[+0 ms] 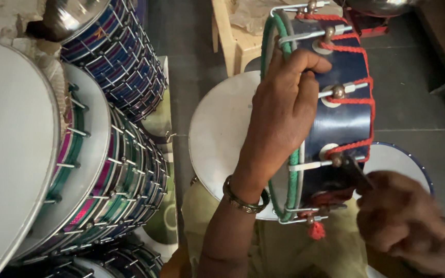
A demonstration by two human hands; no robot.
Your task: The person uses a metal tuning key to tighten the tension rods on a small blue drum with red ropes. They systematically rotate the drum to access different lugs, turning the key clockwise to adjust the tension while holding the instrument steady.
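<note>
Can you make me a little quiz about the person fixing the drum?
1. True or false: the left hand grips the green rim of the blue drum.
2. What colour is the rope zigzagging on that drum?
3. The right hand holds: A) a dark tool B) a cup C) nothing.

Key: 1 true; 2 red; 3 A. More drums are stacked at the left.

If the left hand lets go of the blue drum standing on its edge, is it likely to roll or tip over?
Probably yes. The blue drum stands on its round edge, steadied by the left hand gripping its green rim, so it may roll or tip. Its shell looks rigid. The red rope looks taut and might give a grip.
</note>
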